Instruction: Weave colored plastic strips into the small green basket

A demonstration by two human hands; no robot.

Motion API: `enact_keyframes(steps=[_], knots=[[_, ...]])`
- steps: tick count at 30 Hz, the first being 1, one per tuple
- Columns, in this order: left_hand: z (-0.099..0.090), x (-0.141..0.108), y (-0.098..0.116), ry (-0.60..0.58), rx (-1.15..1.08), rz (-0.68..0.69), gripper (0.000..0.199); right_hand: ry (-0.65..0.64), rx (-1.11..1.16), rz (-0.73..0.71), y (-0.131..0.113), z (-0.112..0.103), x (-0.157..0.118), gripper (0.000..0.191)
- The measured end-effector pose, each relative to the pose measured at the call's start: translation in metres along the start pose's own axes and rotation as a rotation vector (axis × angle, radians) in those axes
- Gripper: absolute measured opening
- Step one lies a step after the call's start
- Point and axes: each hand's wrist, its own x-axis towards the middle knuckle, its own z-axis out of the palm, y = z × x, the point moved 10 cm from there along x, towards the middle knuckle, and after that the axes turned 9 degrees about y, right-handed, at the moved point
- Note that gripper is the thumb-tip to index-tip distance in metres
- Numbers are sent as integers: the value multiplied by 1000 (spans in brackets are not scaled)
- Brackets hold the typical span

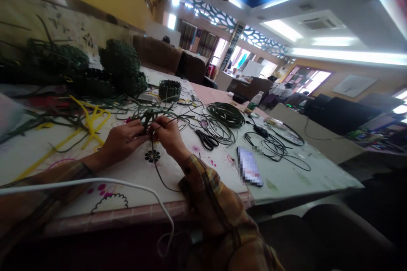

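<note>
Yellow flat strips (93, 123) lie on the bench (127, 165) beside the left hand (124, 137), which pinches a bundle of green strips (147, 118) between the hands, well back from the near edge. The right hand (167, 133) grasps its other side; a thin dark strand (158, 173) trails below toward that edge. The bundle looks light and springy, probably slick, best pinched where strips cross. Both hands hide that crossing; blur obscures any weave.

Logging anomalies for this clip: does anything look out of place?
Yes: a white cable hangs across the view, partly covering the left forearm. Blocky pixelation also obscures part of the phone-like object right of the scissors.
</note>
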Motion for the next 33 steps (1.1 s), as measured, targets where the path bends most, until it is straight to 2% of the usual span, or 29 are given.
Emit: enact_keyframes(steps=[3,6,8,13,16,19,24,29,33], knots=[[-7,3,1,57,-21,-30,36,108,148,128,12,-5,-3,17],[-14,3,-6,129,-16,-120,37,144,306,238,20,-3,-9,19],[-16,3,-9,157,-6,-163,36,149,368,247,18,-1,-12,20],[-26,1,-14,224,65,-217,34,119,374,155,7,4,-14,22],[-31,1,-13,257,95,-215,35,100,439,214,13,6,-12,24],[-33,2,-11,282,116,-182,31,93,491,286,20,7,-10,35],[-35,2,-11,300,166,-170,32,-55,417,280,13,13,-11,37],[-36,2,-10,297,189,-189,31,-196,385,142,-3,16,-14,37],[-41,4,-11,318,176,-213,30,-324,351,80,-8,25,-19,29]])
